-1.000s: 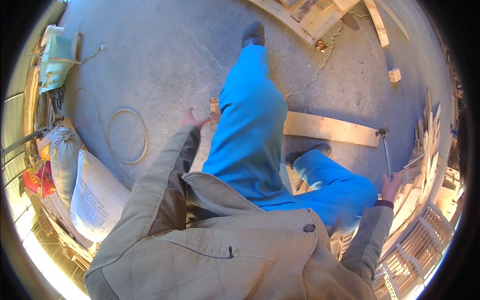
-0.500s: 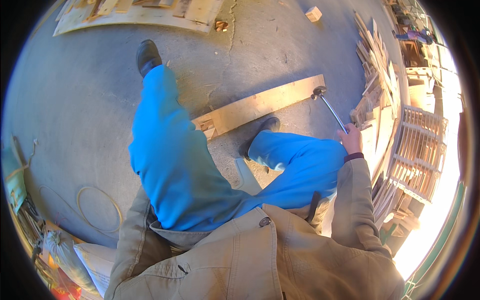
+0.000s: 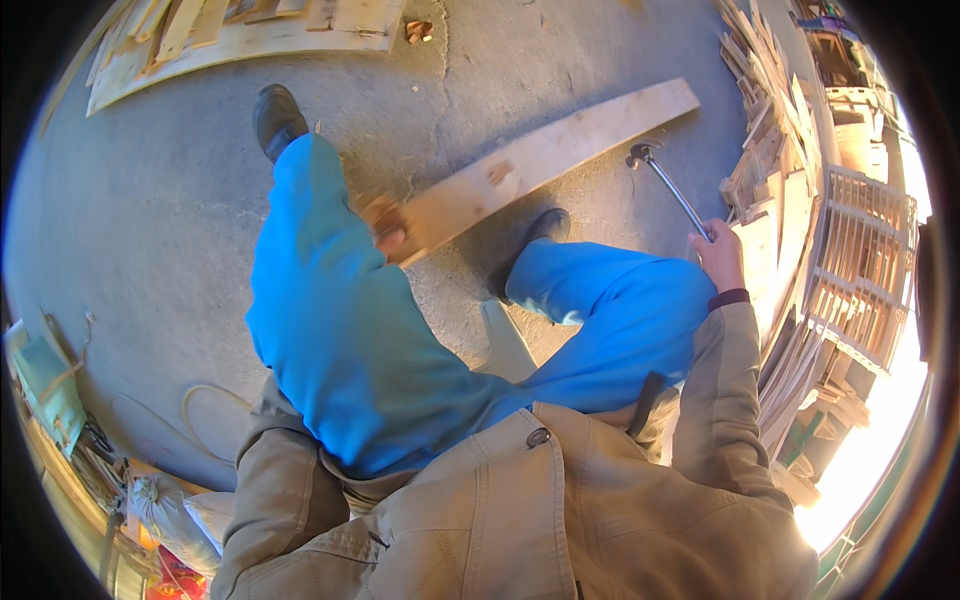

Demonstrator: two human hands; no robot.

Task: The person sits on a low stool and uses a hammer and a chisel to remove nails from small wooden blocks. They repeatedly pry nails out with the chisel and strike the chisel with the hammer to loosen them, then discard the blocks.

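My left hand [image 3: 384,224] grips the near end of a long pale wooden plank [image 3: 560,150], which runs up and to the right across the concrete floor. The hand shows just past my left knee in blue trousers, so part of it is hidden. My right hand [image 3: 718,256] is closed round the thin metal handle of a hammer [image 3: 668,186]. The hammer's head points up and left and hovers just below the plank's far half. My right foot in a dark shoe [image 3: 540,232] rests under the plank.
A heap of wooden slats [image 3: 765,130] and slatted crates [image 3: 860,260] crowd the right side. A flat wooden panel [image 3: 250,40] lies at the top left. A wire loop [image 3: 205,420], white sacks [image 3: 165,500] and a green bag [image 3: 45,385] sit at the lower left.
The view has swung, so the plank now sits higher and more central. My left hand, earlier out of sight, now holds the plank's near end. The hammer stays in my right hand.
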